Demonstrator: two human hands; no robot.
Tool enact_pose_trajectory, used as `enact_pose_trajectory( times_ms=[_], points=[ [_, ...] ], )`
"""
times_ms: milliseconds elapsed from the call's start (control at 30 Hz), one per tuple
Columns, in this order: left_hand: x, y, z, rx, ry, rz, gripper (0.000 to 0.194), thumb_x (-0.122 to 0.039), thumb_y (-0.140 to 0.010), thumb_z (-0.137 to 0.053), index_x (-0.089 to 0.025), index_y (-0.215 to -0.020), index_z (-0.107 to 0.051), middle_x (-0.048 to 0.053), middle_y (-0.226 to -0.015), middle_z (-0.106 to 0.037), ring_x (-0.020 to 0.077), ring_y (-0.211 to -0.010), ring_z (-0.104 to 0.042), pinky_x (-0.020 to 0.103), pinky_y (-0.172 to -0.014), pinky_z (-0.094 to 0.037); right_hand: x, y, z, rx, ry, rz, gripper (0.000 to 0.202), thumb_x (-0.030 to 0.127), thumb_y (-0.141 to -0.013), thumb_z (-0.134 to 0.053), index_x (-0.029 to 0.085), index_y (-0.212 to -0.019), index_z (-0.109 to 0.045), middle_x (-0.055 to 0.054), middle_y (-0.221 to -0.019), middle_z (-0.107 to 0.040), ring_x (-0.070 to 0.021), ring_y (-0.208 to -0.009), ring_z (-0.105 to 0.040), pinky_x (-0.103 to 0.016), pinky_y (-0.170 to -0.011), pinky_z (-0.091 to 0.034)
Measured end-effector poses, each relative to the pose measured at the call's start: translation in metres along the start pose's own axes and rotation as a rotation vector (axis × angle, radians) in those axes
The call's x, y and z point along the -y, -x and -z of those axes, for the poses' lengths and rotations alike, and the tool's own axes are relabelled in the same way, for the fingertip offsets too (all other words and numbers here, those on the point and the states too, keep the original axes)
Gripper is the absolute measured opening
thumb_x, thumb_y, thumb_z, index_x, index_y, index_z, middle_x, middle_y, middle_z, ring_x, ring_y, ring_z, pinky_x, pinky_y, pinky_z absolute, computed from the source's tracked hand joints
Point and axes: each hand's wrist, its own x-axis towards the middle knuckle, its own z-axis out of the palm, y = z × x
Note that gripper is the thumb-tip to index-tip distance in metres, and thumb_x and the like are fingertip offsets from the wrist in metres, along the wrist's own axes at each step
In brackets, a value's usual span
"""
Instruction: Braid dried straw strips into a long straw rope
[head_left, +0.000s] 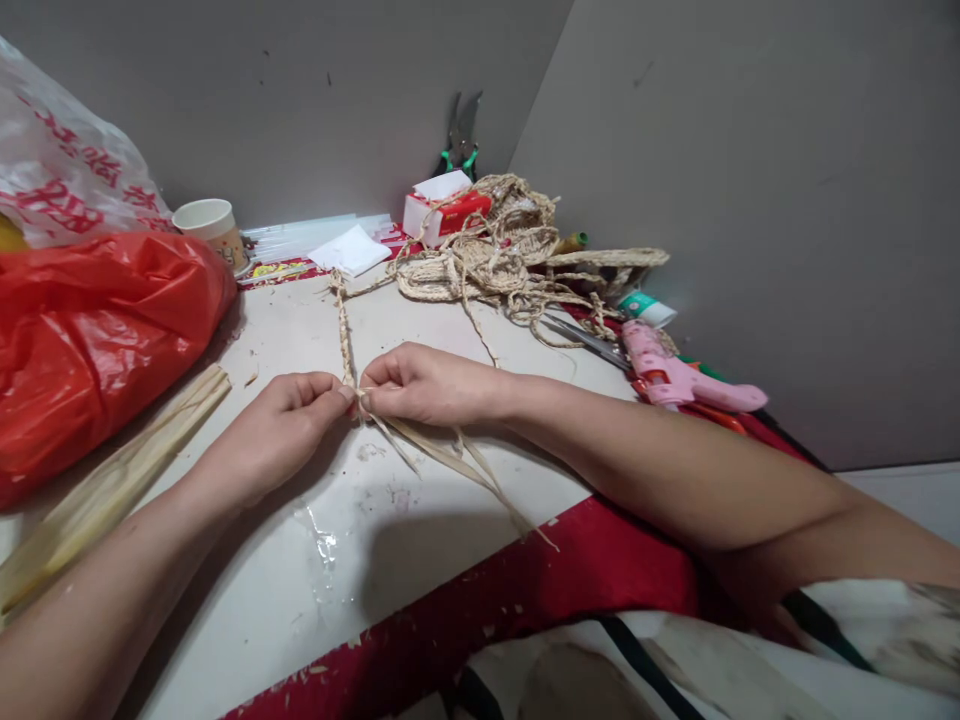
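Note:
A thin braided straw cord [344, 330] runs down the white tabletop to my two hands, which meet side by side at its lower end. My left hand [304, 415] pinches the cord between thumb and finger. Close against it, my right hand [424, 385] is closed in a pinch on the straw strands. Loose flat strands [457, 462] trail from under the fingers toward the lower right, their tips near the red cloth. The exact crossing of strands is hidden by the fingertips.
Red plastic bag [97, 340] and dry husks [112, 480] lie left. A paper cup [206, 225], tissue box [446, 215], and heaped braided cord [487, 265] stand behind. Pruning shears [461, 140] lean at the wall; a pink glue gun [682, 370] lies right.

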Motion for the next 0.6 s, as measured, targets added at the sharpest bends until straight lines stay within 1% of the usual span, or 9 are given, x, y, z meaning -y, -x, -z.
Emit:
enact_pose_trajectory(
  times_ms=[100, 167, 233, 267, 333, 400, 467, 533, 600],
  points=[
    [0.0, -0.001, -0.003, 0.01, 0.082, 0.03, 0.028, -0.039, -0.08, -0.055, -0.016, -0.065, -0.054, -0.005, -0.05, -0.038, 0.0058, -0.043, -0.026, 0.019, -0.04, -0.019, 0.005, 0.003, 0.0, -0.059, 0.23, 0.046, 0.014, 0.016, -0.08, -0.048, 0.01, -0.07, -0.056, 0.003, -0.057, -0.045, -0.0052, -0.053, -0.036, -0.019, -0.051, -0.028],
    [-0.001, 0.0, -0.005, -0.003, 0.106, 0.046, 0.027, -0.039, -0.079, -0.057, -0.016, -0.065, -0.054, -0.006, -0.05, -0.038, 0.0053, -0.042, -0.025, 0.019, -0.039, -0.017, 0.009, 0.005, 0.002, -0.071, 0.363, 0.077, 0.016, 0.015, -0.08, -0.047, 0.01, -0.069, -0.057, 0.002, -0.059, -0.046, -0.0061, -0.055, -0.037, -0.02, -0.053, -0.028],
    [-0.002, 0.0, -0.006, -0.012, 0.114, 0.063, 0.027, -0.039, -0.079, -0.057, -0.015, -0.066, -0.054, -0.006, -0.048, -0.036, 0.0049, -0.041, -0.023, 0.019, -0.039, -0.016, 0.011, 0.007, 0.006, -0.081, 0.449, 0.093, 0.018, 0.016, -0.08, -0.047, 0.01, -0.067, -0.057, 0.002, -0.058, -0.045, -0.0063, -0.055, -0.036, -0.022, -0.054, -0.027],
    [-0.002, 0.001, -0.006, -0.017, 0.117, 0.071, 0.027, -0.039, -0.079, -0.057, -0.015, -0.066, -0.055, -0.006, -0.047, -0.035, 0.0048, -0.041, -0.023, 0.019, -0.038, -0.015, 0.013, 0.008, 0.008, -0.087, 0.461, 0.094, 0.019, 0.017, -0.081, -0.047, 0.01, -0.066, -0.056, 0.002, -0.056, -0.044, -0.0062, -0.054, -0.035, -0.022, -0.053, -0.026],
    [-0.002, 0.001, -0.007, -0.025, 0.137, 0.079, 0.027, -0.038, -0.078, -0.058, -0.015, -0.064, -0.054, -0.007, -0.046, -0.034, 0.0043, -0.04, -0.022, 0.019, -0.038, -0.014, 0.015, 0.011, 0.008, -0.071, 0.406, 0.078, 0.024, 0.022, -0.084, -0.045, 0.01, -0.065, -0.055, 0.003, -0.054, -0.041, -0.0059, -0.052, -0.033, -0.022, -0.052, -0.025],
    [-0.002, 0.0, -0.007, -0.024, 0.204, 0.083, 0.027, -0.034, -0.077, -0.06, -0.015, -0.059, -0.051, -0.007, -0.046, -0.033, 0.0038, -0.04, -0.021, 0.019, -0.038, -0.014, 0.017, 0.014, 0.003, -0.022, 0.293, 0.048, 0.028, 0.027, -0.087, -0.04, 0.011, -0.069, -0.056, 0.003, -0.053, -0.041, -0.006, -0.05, -0.033, -0.021, -0.049, -0.025],
    [-0.001, -0.001, -0.007, -0.001, 0.316, 0.104, 0.028, -0.03, -0.076, -0.061, -0.016, -0.056, -0.047, -0.007, -0.044, -0.031, 0.0035, -0.039, -0.019, 0.019, -0.037, -0.012, 0.019, 0.017, -0.005, 0.014, 0.243, 0.023, 0.029, 0.026, -0.087, -0.037, 0.011, -0.07, -0.056, 0.002, -0.053, -0.041, -0.0064, -0.049, -0.034, -0.021, -0.049, -0.026],
    [-0.001, -0.002, -0.008, 0.035, 0.425, 0.147, 0.03, -0.027, -0.076, -0.06, -0.017, -0.054, -0.044, -0.008, -0.042, -0.029, 0.0035, -0.038, -0.019, 0.02, -0.037, -0.012, 0.019, 0.019, -0.014, -0.006, 0.336, 0.028, 0.026, 0.021, -0.085, -0.038, 0.012, -0.065, -0.053, 0.002, -0.053, -0.042, -0.0069, -0.049, -0.034, -0.022, -0.05, -0.026],
    [0.0, -0.002, -0.008, 0.065, 0.501, 0.183, 0.033, -0.026, -0.078, -0.059, -0.017, -0.052, -0.041, -0.008, -0.042, -0.027, 0.0034, -0.037, -0.018, 0.02, -0.037, -0.012, 0.017, 0.019, -0.022, -0.052, 0.503, 0.063, 0.024, 0.019, -0.082, -0.039, 0.013, -0.062, -0.051, 0.0, -0.055, -0.045, -0.0078, -0.051, -0.034, -0.023, -0.052, -0.027]
  ],
)
